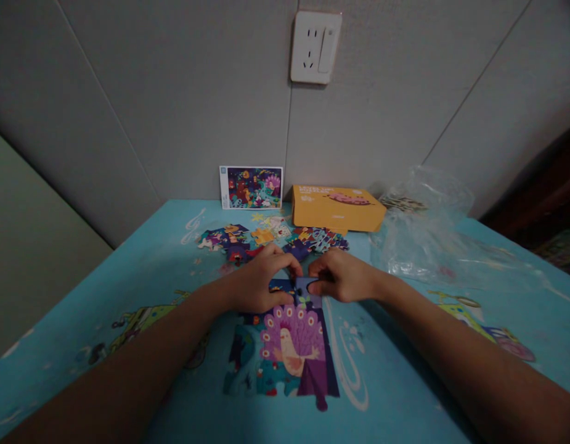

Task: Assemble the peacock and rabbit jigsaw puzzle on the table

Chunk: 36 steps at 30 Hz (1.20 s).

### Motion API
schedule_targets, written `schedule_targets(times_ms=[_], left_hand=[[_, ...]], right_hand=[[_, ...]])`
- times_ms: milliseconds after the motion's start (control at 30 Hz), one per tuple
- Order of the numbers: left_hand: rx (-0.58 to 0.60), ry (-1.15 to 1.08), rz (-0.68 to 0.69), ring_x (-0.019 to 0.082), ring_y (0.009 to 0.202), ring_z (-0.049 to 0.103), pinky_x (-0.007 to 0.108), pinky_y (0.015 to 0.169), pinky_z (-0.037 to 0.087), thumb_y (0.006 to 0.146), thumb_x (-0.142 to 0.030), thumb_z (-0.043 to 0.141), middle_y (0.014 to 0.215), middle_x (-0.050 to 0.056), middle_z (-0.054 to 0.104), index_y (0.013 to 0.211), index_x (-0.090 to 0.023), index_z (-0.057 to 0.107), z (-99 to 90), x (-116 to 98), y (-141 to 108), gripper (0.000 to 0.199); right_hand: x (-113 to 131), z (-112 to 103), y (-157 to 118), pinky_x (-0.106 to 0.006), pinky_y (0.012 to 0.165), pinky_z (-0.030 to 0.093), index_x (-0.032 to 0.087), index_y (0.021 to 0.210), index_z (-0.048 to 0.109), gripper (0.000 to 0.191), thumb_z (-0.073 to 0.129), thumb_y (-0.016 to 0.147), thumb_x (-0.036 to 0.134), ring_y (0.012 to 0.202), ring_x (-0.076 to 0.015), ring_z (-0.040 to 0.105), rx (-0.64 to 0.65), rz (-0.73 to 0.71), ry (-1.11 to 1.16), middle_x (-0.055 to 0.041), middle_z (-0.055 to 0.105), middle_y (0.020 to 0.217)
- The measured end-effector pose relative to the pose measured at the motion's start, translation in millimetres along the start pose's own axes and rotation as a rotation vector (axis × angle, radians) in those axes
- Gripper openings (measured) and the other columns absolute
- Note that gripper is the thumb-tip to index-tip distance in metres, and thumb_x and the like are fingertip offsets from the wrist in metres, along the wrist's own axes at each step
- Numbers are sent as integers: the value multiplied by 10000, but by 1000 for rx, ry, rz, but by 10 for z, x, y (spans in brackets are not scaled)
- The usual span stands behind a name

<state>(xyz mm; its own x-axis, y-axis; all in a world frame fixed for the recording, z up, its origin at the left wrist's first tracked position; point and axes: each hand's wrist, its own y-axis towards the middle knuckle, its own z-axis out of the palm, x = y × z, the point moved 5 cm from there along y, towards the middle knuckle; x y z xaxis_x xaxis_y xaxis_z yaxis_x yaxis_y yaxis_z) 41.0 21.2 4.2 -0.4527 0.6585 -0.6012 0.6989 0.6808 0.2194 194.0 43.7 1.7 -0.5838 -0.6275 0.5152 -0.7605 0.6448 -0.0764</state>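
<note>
Our right hand (341,275) is pinching a blue jigsaw piece (309,290), our left hand (260,280) pressing beside it, against the joined peacock section (285,351) on the tabletop (372,370), while loose pieces (270,237) are lying toward the far edge.

- 1 left hand (261,279)
- 1 right hand (342,275)
- 1 assembled jigsaw section (285,351)
- 1 pile of loose jigsaw pieces (270,237), count unclear
- 1 picture card (251,187)
- 1 orange box (335,208)
- 1 clear plastic bag (418,228)
- 1 wall socket (315,47)
</note>
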Motion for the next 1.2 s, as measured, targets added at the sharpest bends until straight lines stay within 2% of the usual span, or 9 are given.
schedule_targets(times_ms=[100,267,433,600,633,733,800,1000,1200], left_hand=[[1,14,28,218,1036,486,344,922,407,736,-204,720,1038,60,577,1037,-172,588,0,-11,3,331],[5,88,109,222,1011,494,397,960,347,747,-265,718,1007,40,614,1003,-189,610,-8,-26,22,288],[6,108,101,231,1028,480,404,949,358,761,-286,718,1004,52,591,906,-216,691,1,4,15,163],[-3,117,115,235,1038,472,403,950,366,761,-276,725,1020,68,578,878,-196,713,12,13,4,142],[-4,120,118,235,1036,473,404,952,366,758,-277,727,1022,69,579,872,-193,714,12,15,4,141],[-14,123,119,228,1019,481,405,955,364,745,-279,740,1016,67,592,838,-188,712,5,20,7,134],[-18,122,117,225,1007,485,404,948,366,736,-285,747,998,61,603,819,-195,712,-2,17,10,128],[-31,127,107,225,986,488,389,916,369,727,-263,754,969,69,605,799,-180,723,-25,1,15,114],[-20,137,96,214,971,483,383,904,361,752,-252,730,961,50,585,822,-227,743,-27,-1,12,76]], right_hand=[[-20,-24,-1,-259,512,173,169,549,476,282,635,724,324,472,-67,291,-12,75,-112,60,368,484],[-78,-65,7,-262,505,179,174,484,465,453,722,652,507,458,-70,279,-73,186,-238,55,357,446],[25,-65,3,-249,477,184,179,507,410,371,596,773,359,434,-59,265,-131,25,-85,65,336,447],[118,-172,-32,-243,457,178,189,536,396,407,410,892,385,433,-64,245,-399,-123,88,68,275,464],[148,-153,-23,-243,463,180,185,536,403,395,417,887,366,438,-65,246,-377,-136,70,66,277,468],[239,-6,24,-247,491,181,166,527,443,297,490,811,240,461,-68,252,-134,-118,-85,59,301,477],[268,63,34,-252,504,175,159,537,488,237,514,771,188,478,-71,253,-31,-78,-186,53,329,488],[270,77,12,-253,508,168,163,564,533,205,537,766,198,485,-67,256,-48,-72,-226,53,377,502],[240,45,-8,-226,514,218,178,716,660,83,625,753,244,490,-63,370,-67,-102,-71,51,496,539]])
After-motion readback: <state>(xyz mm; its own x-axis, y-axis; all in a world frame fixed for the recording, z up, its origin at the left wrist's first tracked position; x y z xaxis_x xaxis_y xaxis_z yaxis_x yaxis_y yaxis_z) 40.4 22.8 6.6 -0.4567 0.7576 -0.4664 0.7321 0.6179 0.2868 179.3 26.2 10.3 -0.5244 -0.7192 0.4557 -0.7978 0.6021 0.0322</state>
